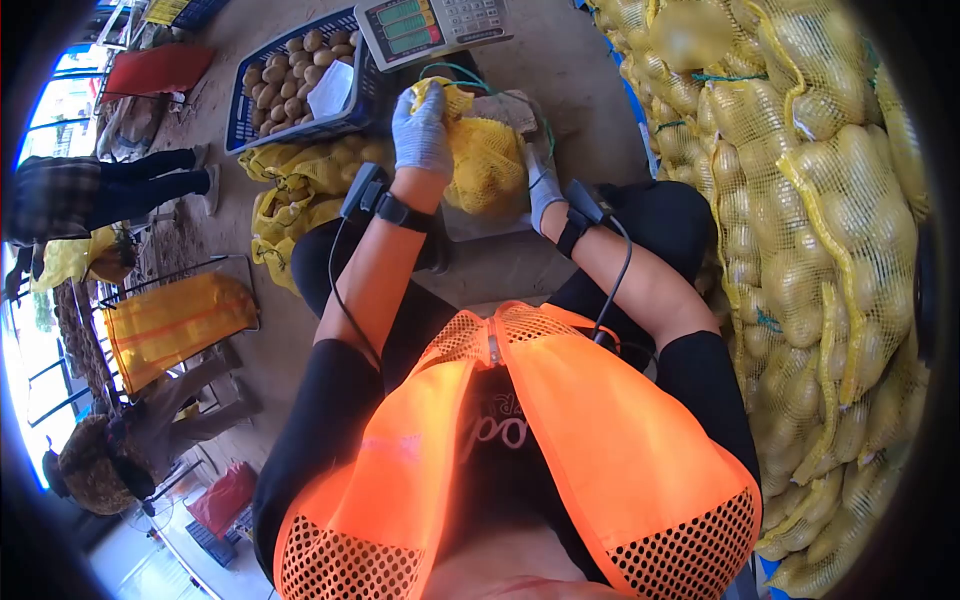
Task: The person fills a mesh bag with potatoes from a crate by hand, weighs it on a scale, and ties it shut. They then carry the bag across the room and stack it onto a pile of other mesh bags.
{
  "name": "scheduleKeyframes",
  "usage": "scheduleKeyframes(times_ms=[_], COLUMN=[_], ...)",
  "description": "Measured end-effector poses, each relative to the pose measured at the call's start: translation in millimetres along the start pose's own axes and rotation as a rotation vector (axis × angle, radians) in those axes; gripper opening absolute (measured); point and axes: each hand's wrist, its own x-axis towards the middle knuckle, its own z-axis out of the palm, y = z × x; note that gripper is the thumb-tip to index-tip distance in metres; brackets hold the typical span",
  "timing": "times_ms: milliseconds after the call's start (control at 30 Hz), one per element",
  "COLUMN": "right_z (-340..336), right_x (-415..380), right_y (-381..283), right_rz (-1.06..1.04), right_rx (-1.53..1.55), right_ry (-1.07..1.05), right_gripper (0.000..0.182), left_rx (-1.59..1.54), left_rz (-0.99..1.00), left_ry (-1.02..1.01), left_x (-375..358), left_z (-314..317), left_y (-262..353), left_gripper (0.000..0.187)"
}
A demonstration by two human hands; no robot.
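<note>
My left hand, in a pale glove, is closed on the gathered neck of a yellow mesh bag. The bag sits filled and rounded in front of my knees. At its right side is my gloved right hand, fingers bent in and partly hidden. A thin green string loops over the top of the bag and runs down to my right hand. A grey block lies just behind the bag.
A blue crate of potatoes with a white paper stands beyond my left hand, next to a digital scale. Filled yellow mesh sacks are stacked along the right. Other mesh bags lie left. Two people are at far left.
</note>
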Motion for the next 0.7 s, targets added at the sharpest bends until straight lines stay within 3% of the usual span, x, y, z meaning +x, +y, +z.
scheduleKeyframes(times_ms=[33,100,167,200,300,433,500,533,567,667,700], right_z=[-0.7,2.9,7.7,9.0,8.4,3.6,-0.1,-0.1,-9.8,0.5,9.2], right_x=[6.2,10.7,6.3,6.2,10.1,12.4,17.3,29.4,35.5,13.0,2.6], right_y=[2.7,5.8,11.2,11.5,12.7,-0.7,-4.2,1.4,2.6,-22.6,-27.2], right_rz=[0.010,0.098,0.116,0.127,0.093,0.039,-0.031,-0.208,-0.216,-0.526,-0.534], right_rx=[-0.004,-0.119,-0.081,-0.039,0.038,-0.078,-0.148,-0.231,-0.238,-0.251,-0.258], right_ry=[-0.006,0.327,0.302,0.283,0.251,0.245,0.345,0.520,0.513,0.448,0.433], right_gripper=[0.082,0.087,0.089,0.092,0.092,0.091,0.088,0.067,0.067,0.027,0.027], left_rx=[0.082,0.269,0.471,0.369,0.440,0.515,0.635,0.623,0.618,0.724,0.719], left_rz=[0.013,-0.055,-0.076,-0.128,-0.114,-0.046,0.007,0.010,0.020,0.127,0.140], left_ry=[-0.048,-0.154,-0.193,-0.187,-0.168,-0.192,-0.155,-0.129,-0.123,0.014,0.026], left_x=[5.0,11.6,13.8,13.8,14.9,11.0,9.1,6.9,4.1,-2.9,-6.9], left_z=[-0.3,-10.1,-22.8,-24.9,-34.0,-54.4,-69.2,-73.8,-77.5,-80.4,-77.4], left_y=[-6.2,-24.5,-39.4,-38.3,-29.9,-22.2,-22.0,-18.6,-16.2,-3.6,-0.6], left_gripper=[0.010,0.012,0.014,0.019,0.029,0.040,0.046,0.044,0.044,0.036,0.036])
